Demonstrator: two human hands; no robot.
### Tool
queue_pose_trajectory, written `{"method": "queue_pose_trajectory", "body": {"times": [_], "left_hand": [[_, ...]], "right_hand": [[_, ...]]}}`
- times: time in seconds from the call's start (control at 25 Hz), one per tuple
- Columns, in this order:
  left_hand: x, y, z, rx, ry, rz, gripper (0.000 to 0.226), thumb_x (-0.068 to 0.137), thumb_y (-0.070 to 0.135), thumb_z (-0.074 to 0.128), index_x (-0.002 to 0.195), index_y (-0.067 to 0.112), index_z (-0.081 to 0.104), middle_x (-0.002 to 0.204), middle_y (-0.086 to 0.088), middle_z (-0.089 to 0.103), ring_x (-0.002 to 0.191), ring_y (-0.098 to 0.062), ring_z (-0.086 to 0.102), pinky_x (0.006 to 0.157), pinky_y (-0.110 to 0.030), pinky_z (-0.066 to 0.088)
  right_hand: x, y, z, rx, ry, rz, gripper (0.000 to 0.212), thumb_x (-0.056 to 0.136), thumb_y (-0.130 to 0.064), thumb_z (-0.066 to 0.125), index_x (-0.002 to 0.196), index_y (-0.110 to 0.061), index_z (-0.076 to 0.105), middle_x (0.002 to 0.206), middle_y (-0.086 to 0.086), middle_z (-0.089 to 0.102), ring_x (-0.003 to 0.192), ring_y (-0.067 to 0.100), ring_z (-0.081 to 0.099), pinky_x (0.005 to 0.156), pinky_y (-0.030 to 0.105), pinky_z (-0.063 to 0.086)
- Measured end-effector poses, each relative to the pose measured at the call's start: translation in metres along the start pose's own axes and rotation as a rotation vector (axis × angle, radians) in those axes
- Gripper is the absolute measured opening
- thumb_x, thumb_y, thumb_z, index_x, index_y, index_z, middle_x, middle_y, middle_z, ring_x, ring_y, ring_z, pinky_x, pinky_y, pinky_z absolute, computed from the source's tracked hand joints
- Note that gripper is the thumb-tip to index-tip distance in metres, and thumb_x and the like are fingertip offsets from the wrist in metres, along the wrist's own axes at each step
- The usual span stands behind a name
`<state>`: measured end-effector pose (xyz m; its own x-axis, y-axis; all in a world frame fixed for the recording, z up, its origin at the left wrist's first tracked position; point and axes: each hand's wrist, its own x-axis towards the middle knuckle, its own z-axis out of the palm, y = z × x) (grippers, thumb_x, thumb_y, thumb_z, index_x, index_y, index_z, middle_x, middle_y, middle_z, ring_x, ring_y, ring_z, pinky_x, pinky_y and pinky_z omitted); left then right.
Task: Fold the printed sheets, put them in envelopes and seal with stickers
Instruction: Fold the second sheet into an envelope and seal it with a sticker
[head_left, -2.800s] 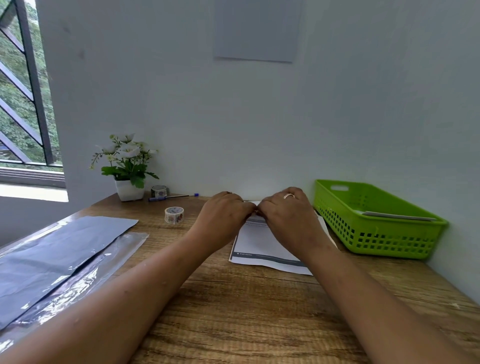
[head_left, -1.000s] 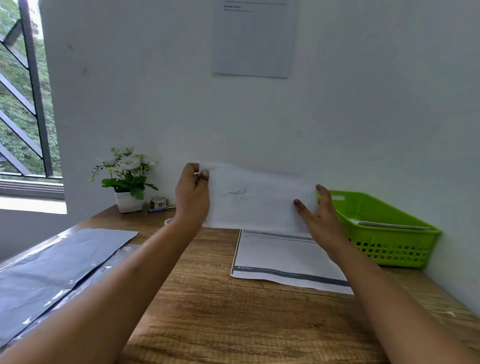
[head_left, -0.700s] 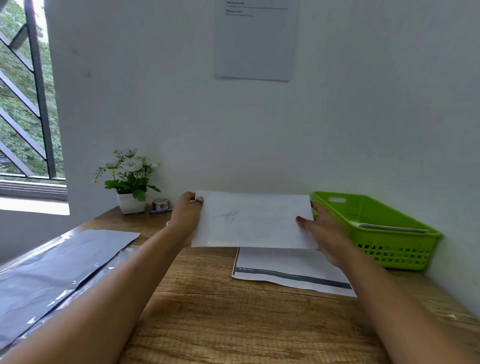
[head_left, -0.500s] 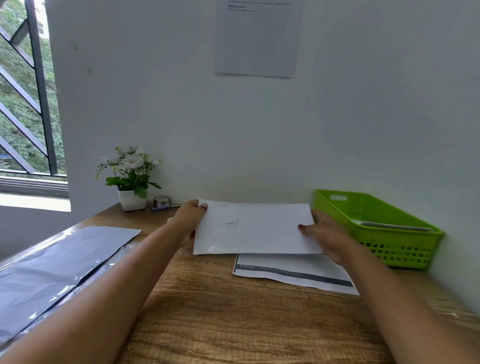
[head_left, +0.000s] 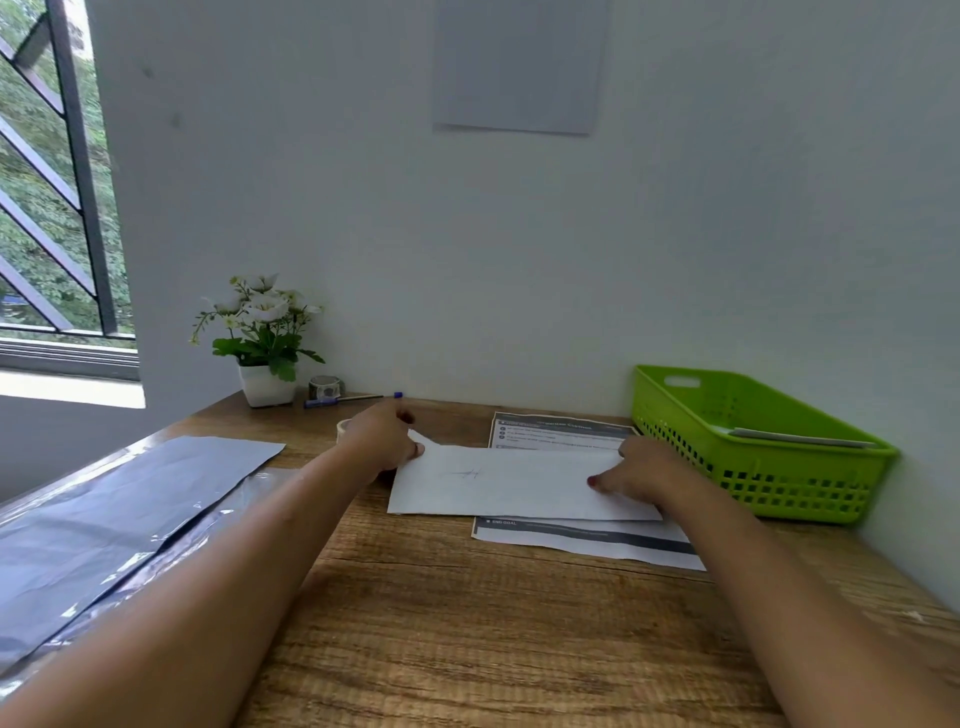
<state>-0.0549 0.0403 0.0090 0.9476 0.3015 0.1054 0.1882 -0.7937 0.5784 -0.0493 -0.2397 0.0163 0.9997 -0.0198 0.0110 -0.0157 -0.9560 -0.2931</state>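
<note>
Both hands, left hand (head_left: 387, 439) and right hand (head_left: 636, 470), pinch the white folded sheet (head_left: 511, 483) on the wooden counter (head_left: 467, 623) (one fold in); envelope and sticker steps look undone

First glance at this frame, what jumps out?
Two bare arms reach in to a white envelope lying mid-desk over a printed sheet, the left hand on its left corner and the right hand on its right end. A bright green basket sits at right, a potted flower back left.
</note>
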Motion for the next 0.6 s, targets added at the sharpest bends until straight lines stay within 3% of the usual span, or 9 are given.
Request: {"method": "queue_pose_trajectory", "body": {"times": [0.12, 0.24, 0.32, 0.44, 0.6], "left_hand": [[-0.002, -0.002, 0.002, 0.083, 0.080, 0.074, 0.038, 0.082, 0.026, 0.069, 0.118, 0.020, 0.057, 0.118, -0.001, 0.062, 0.107, -0.019, 0.056, 0.082, -0.027, 0.044], [-0.007, -0.007, -0.004, 0.269, 0.322, 0.151, 0.024, 0.085, 0.021, 0.061, 0.109, 0.020, 0.059, 0.105, -0.001, 0.061, 0.090, -0.019, 0.055, 0.072, -0.030, 0.045], [-0.004, -0.016, -0.009, 0.452, 0.459, 0.162, 0.024, 0.087, 0.021, 0.057, 0.111, 0.019, 0.059, 0.107, -0.001, 0.057, 0.097, -0.020, 0.054, 0.078, -0.033, 0.043], [0.005, -0.034, -0.015, 0.528, 0.384, 0.062, 0.031, 0.088, 0.034, 0.055, 0.116, 0.019, 0.057, 0.122, -0.004, 0.050, 0.114, -0.025, 0.048, 0.091, -0.040, 0.042], [0.010, -0.046, -0.021, 0.384, 0.224, 0.029, 0.028, 0.086, 0.026, 0.063, 0.110, 0.011, 0.065, 0.108, -0.007, 0.061, 0.096, -0.023, 0.059, 0.081, -0.037, 0.053]], "right_hand": [[0.000, -0.006, 0.007, -0.131, 0.075, -0.036, 0.059, 0.086, -0.046, 0.058, 0.134, -0.013, 0.048, 0.141, 0.007, 0.048, 0.125, 0.027, 0.049, 0.099, 0.036, 0.045], [-0.002, -0.011, 0.006, -0.106, 0.216, -0.080, 0.041, 0.091, -0.031, 0.054, 0.129, -0.016, 0.054, 0.136, 0.008, 0.052, 0.121, 0.028, 0.052, 0.096, 0.036, 0.047], [-0.004, -0.012, 0.005, -0.095, 0.239, -0.086, 0.037, 0.091, -0.027, 0.054, 0.126, -0.016, 0.056, 0.133, 0.008, 0.053, 0.119, 0.028, 0.053, 0.094, 0.036, 0.048], [-0.005, -0.011, 0.005, -0.089, 0.224, -0.092, 0.036, 0.090, -0.027, 0.054, 0.125, -0.016, 0.056, 0.132, 0.007, 0.052, 0.118, 0.027, 0.053, 0.093, 0.036, 0.048], [-0.007, -0.009, 0.003, -0.059, 0.248, -0.118, 0.031, 0.091, -0.027, 0.053, 0.121, -0.016, 0.058, 0.129, 0.006, 0.054, 0.116, 0.026, 0.054, 0.090, 0.033, 0.047]]}}
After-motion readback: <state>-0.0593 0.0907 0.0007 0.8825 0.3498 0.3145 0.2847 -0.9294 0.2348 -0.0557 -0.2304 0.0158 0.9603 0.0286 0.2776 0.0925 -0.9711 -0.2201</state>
